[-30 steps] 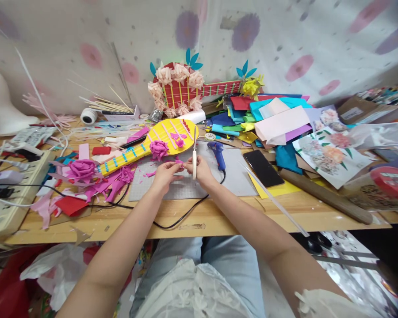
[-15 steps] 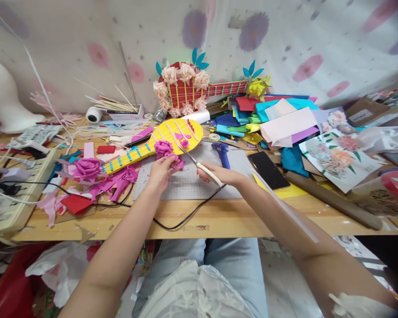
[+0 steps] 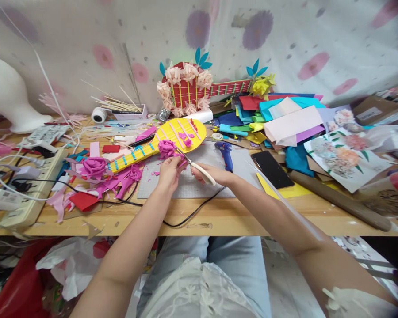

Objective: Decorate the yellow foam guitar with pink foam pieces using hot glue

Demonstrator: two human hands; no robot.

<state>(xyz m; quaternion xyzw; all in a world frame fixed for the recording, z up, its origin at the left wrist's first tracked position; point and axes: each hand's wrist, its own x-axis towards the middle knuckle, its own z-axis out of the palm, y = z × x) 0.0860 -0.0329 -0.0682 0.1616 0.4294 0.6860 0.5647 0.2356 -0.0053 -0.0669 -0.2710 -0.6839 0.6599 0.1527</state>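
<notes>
My left hand pinches a small piece of magenta paper over the grey cutting mat. My right hand grips a pair of scissors with cream handles; the blades point up and left and meet the paper near my left fingertips. Just beyond lies a yellow paper instrument with blue bands on its neck and pink strips on its body. A magenta paper rose sits at its lower side, and another rose is by the neck's end.
A blue glue gun and a black phone lie right of my hands. Behind stands a red paper guitar with peach flowers. Coloured paper is piled at right; a power strip is at left. A black cable crosses the front.
My right hand has moved the scissors left, closer to my left hand, and the blades now reach the magenta paper. The whole view has shifted slightly.
</notes>
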